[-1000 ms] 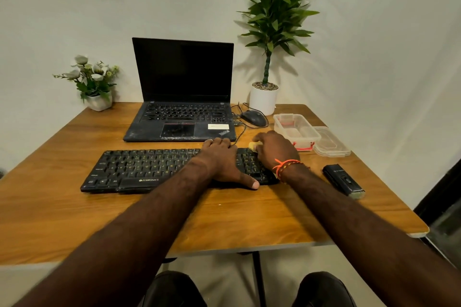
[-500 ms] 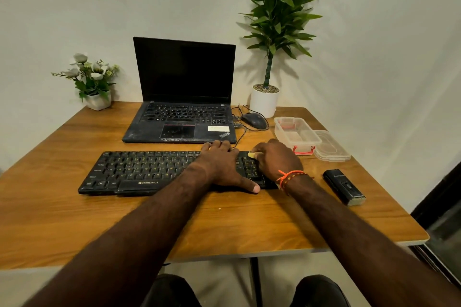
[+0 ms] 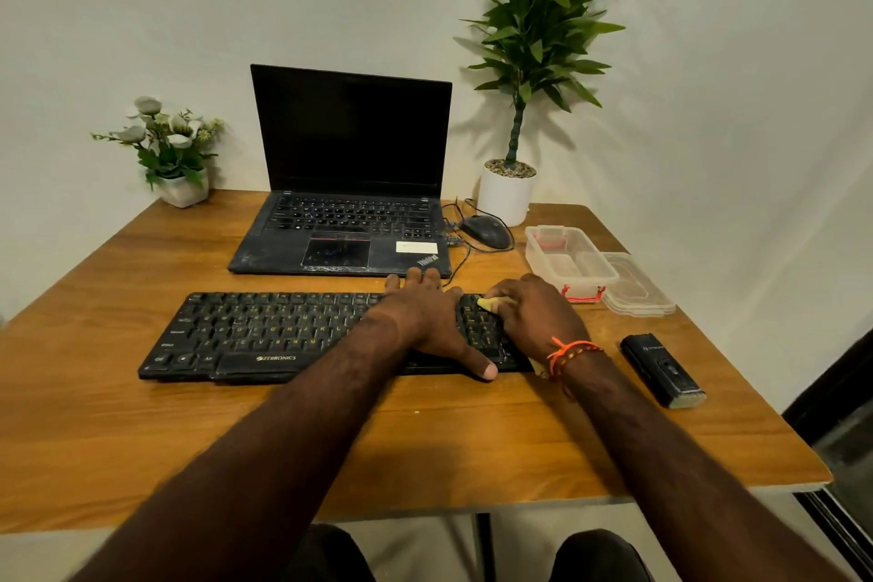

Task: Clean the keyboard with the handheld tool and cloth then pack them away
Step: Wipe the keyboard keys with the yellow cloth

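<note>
A black keyboard (image 3: 264, 331) lies across the wooden table (image 3: 330, 440). My left hand (image 3: 425, 321) rests flat on the keyboard's right half, fingers straight, thumb at its front edge. My right hand (image 3: 534, 317) is on the keyboard's right end, its fingers curled over a yellow cloth (image 3: 489, 303), of which only a small corner shows. A black handheld tool (image 3: 661, 369) lies on the table to the right of the keyboard, apart from both hands.
An open black laptop (image 3: 349, 203) stands behind the keyboard, with a mouse (image 3: 486, 232) and cable to its right. A clear plastic box (image 3: 567, 260) and its lid (image 3: 637, 288) sit at the right. Two potted plants (image 3: 508, 194) (image 3: 182, 184) stand at the back.
My right hand with the cloth has shifted slightly toward me over the keyboard's right end. My left hand has stayed in place on the keys.
</note>
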